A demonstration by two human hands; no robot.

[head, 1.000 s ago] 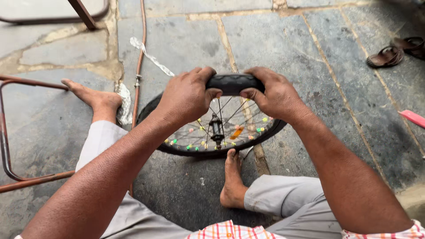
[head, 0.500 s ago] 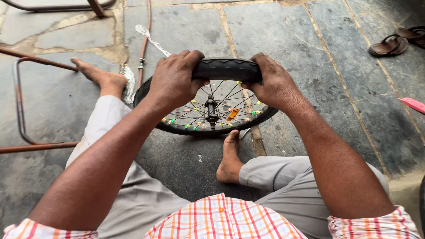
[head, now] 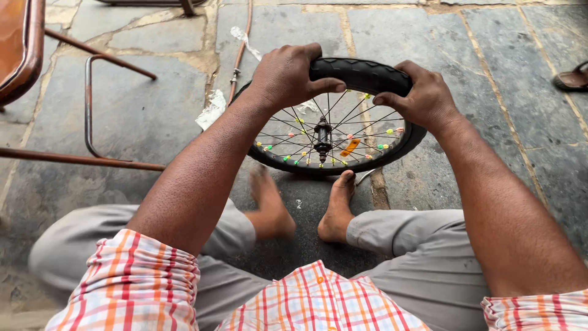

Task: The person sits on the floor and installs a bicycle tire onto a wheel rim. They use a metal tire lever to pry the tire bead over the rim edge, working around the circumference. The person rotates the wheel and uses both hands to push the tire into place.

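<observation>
A small bicycle wheel [head: 361, 76] with a black tyre, thin spokes with coloured beads and an orange reflector stands tilted on the stone floor in front of me. My left hand [head: 288, 76] grips the tyre at its upper left. My right hand [head: 422, 98] grips it at the upper right, fingers pressed on the tyre's edge. The hub [head: 323, 136] shows between my arms. My two bare feet [head: 335, 211] rest on a dark mat just below the wheel's lower rim.
A rusty metal chair frame [head: 92, 110] stands at the left with an orange seat at the top-left corner. A thin hose [head: 240, 46] runs up the floor behind the wheel. Scraps of white paper [head: 211, 110] lie nearby. A brown sandal [head: 572, 79] lies at the right edge.
My left leg has pulled in from its stretched position, so both feet sit together under the wheel. The wheel has come closer to me; both hands kept their grip.
</observation>
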